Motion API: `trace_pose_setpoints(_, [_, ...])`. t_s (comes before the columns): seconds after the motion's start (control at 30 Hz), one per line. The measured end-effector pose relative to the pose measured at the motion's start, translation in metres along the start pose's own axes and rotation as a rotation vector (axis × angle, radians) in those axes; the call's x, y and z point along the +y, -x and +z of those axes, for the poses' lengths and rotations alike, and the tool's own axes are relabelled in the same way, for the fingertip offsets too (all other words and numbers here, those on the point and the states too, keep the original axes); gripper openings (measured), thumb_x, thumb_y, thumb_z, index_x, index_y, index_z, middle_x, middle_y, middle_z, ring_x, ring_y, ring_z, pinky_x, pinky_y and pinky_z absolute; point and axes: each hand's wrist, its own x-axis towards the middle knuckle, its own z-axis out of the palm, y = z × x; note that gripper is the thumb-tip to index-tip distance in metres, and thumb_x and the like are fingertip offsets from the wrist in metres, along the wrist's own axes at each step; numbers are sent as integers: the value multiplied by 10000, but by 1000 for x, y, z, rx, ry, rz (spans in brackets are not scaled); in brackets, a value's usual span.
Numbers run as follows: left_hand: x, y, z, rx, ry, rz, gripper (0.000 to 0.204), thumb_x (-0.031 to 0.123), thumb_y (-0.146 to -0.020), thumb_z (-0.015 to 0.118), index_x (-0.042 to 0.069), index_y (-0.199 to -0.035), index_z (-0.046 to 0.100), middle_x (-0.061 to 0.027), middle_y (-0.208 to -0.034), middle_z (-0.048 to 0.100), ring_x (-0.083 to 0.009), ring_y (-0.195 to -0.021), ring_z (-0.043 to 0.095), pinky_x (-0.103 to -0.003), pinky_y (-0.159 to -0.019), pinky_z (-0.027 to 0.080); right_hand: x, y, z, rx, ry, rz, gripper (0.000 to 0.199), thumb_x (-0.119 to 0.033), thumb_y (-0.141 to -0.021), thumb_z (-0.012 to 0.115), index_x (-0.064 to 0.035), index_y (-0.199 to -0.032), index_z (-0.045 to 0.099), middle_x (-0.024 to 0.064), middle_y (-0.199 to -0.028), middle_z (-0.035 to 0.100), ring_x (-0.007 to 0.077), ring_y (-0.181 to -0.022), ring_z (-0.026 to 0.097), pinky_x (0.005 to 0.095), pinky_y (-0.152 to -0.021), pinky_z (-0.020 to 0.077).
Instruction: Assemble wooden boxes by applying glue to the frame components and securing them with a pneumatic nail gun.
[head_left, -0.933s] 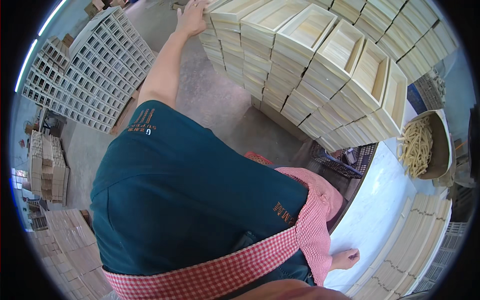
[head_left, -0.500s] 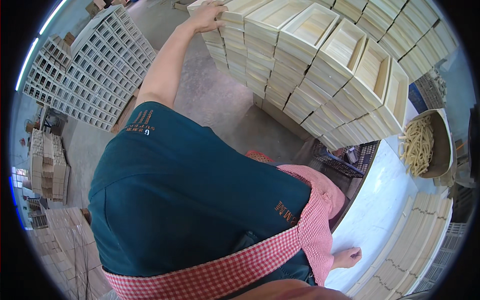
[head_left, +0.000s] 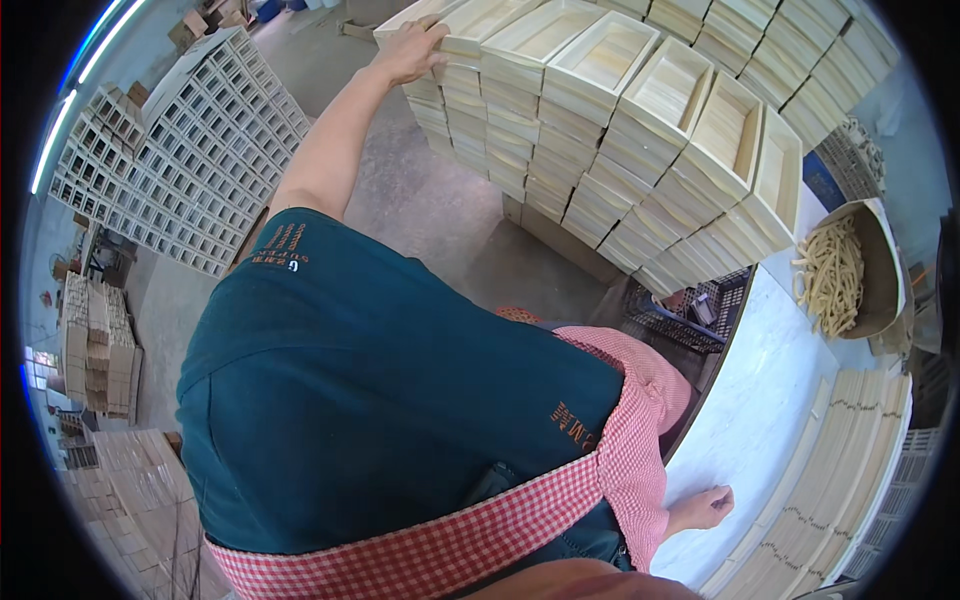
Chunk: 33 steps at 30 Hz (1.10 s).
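Observation:
My left arm reaches out to the far end of a stack of pale wooden trays (head_left: 600, 55). My left hand (head_left: 412, 52) is closed over the end of a top-layer tray (head_left: 487, 22), fingers on its rim. These trays are shallow, open-topped and rectangular, packed side by side in several layers. Low on the right, my right hand (head_left: 708, 507) comes out of a pink checked sleeve over the white tabletop (head_left: 745, 430). Its fingers are curled in, and whatever they may hold is hidden.
Beside the table's far end stands a container (head_left: 880, 270) of pale wooden strips (head_left: 830, 280). Slatted wooden panels (head_left: 820, 490) lie along the table's right side. A dark plastic crate (head_left: 690, 312) sits below the trays. Across the floor rises a tall stack of box frames (head_left: 185, 150).
The view has shifted slightly, so the tray stack appears a little further left. My left hand stays on the tray end; my right hand has lifted and turned slightly.

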Motion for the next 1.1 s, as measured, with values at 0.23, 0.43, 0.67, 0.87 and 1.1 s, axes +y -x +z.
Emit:
trace_pose_setpoints(0.23, [-9,-10,-2,-178,6,-76,397,216,-891,674,182,-1252,511,-82,-1516,440,-409,-1256,515,-524,-1006,478,12,-5,-4,-20,-59,-5,276,-243,-1026,531,1,-1088,644,105,-1007,649,190,-865,562,288,-799,481])
trace_pose_setpoints(0.43, [-2,-14,5,-241,-60,-75,424,187,-876,681,147,-1265,518,-138,-1560,404,-464,-1265,494,-504,-1062,429,10,0,-8,-11,-78,-5,307,-239,-1024,530,19,-1139,650,135,-1064,674,225,-928,614,301,-821,506])
trace_pose_setpoints(0.67, [6,-23,9,-259,-114,-115,481,136,-856,655,155,-1313,502,-187,-1589,342,-474,-1313,451,-500,-1104,379,2,2,-7,-21,-51,-23,266,-225,-1032,527,3,-1095,650,128,-1024,670,226,-898,611,292,-822,511])
trace_pose_setpoints(0.87, [3,-21,15,-184,-209,-44,369,160,-877,602,152,-1246,583,-190,-1384,550,-379,-1124,589,-456,-941,477,8,-1,-11,-126,47,-60,299,-253,-1036,509,6,-1101,645,150,-1057,669,250,-954,612,319,-894,500])
trace_pose_setpoints(1.1, [3,-24,-1,-295,-10,-147,295,153,-875,575,107,-1162,620,-199,-1321,580,-400,-1094,597,-469,-906,494,-32,-13,-4,-303,211,-159,243,-181,-993,563,33,-1054,661,166,-1014,696,256,-930,636,324,-871,512])
